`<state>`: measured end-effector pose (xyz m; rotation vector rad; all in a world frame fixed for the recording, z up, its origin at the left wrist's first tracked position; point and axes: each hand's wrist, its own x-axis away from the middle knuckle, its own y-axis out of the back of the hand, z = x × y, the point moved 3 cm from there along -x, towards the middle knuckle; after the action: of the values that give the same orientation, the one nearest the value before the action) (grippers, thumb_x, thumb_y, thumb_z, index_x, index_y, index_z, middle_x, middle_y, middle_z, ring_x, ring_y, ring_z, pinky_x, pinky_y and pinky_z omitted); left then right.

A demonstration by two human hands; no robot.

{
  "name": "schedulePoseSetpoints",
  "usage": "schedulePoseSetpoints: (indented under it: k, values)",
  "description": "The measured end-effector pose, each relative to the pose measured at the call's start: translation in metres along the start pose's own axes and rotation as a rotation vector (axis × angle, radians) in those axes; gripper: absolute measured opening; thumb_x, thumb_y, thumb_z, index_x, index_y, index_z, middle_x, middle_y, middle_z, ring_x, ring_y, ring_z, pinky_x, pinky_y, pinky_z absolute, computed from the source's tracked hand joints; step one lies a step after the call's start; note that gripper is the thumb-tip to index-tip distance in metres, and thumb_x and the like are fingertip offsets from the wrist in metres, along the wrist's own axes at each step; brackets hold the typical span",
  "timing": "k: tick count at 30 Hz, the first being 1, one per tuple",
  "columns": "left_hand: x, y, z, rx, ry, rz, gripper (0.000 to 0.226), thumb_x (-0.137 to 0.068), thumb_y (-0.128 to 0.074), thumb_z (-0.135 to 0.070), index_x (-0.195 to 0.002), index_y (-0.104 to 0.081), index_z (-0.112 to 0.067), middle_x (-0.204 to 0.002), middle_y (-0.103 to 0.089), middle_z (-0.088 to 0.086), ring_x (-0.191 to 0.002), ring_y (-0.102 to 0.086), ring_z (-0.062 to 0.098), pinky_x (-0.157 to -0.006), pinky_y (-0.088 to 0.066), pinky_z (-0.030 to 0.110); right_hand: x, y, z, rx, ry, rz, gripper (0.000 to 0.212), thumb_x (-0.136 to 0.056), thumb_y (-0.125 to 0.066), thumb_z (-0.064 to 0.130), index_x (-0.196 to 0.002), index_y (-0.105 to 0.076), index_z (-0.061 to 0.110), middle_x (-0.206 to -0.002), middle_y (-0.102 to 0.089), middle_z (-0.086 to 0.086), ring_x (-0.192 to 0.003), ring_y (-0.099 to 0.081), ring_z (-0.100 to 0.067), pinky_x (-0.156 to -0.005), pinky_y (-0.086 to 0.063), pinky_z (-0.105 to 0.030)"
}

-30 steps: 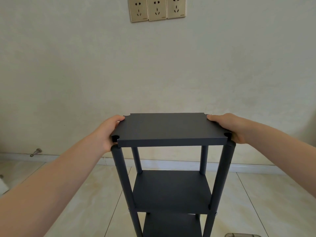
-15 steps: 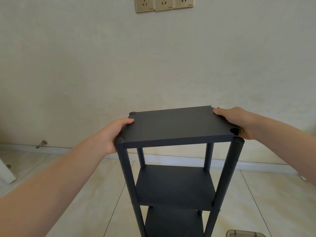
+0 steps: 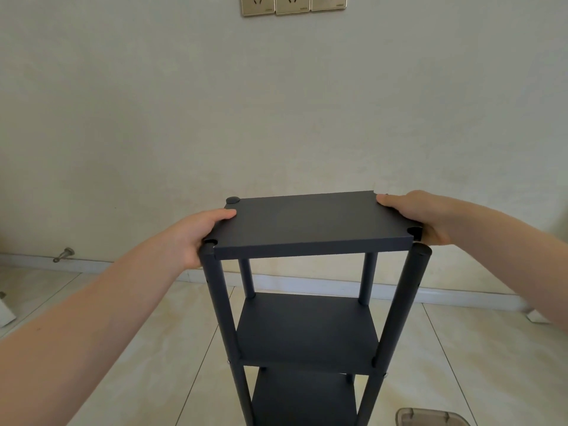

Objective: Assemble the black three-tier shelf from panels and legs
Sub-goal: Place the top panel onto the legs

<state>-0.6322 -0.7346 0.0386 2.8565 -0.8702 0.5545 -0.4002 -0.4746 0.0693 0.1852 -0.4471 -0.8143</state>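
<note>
Top panel [image 3: 310,222]: rigid, probably light, smooth sheet; best held by its short ends, where left hand [image 3: 196,238] and right hand [image 3: 421,216] grip it.

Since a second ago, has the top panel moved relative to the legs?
Yes. The top panel dropped at its left end: the far-left leg now pokes through its notch; the near-right leg still sits below its notch.

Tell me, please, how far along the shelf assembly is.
Done: the middle panel and bottom panel are joined to the legs. In hand: the left hand and right hand hold the top panel, tilted over the legs. Left: seating its corners, apparently not yet home.
</note>
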Motion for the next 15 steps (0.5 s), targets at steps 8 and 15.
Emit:
schedulePoseSetpoints:
  k: [8,15]
  values:
    - [-0.009,0.003,0.004,0.017,-0.028,0.035,0.019,-0.093,-0.071,-0.027,-0.101,-0.069,-0.01,-0.07,-0.076,0.002,-0.052,-0.071,0.015,-0.041,-0.053,0.025,-0.008,-0.003,-0.018,-0.009,-0.009,-0.002,0.038,-0.095,-0.059,0.048,-0.094,-0.062,0.01,-0.068,-0.064,0.0,-0.04,-0.061,-0.009,-0.038,-0.044,-0.017]
    - [-0.013,0.005,0.018,0.049,-0.02,0.075,0.024,-0.092,-0.072,-0.029,-0.102,-0.069,-0.007,-0.077,-0.078,0.003,-0.06,-0.074,0.016,-0.044,-0.055,0.027,-0.013,-0.004,-0.028,0.023,0.009,-0.033,0.044,-0.094,-0.058,0.052,-0.094,-0.061,0.008,-0.074,-0.064,-0.002,-0.043,-0.062,-0.009,-0.039,-0.044,-0.017]
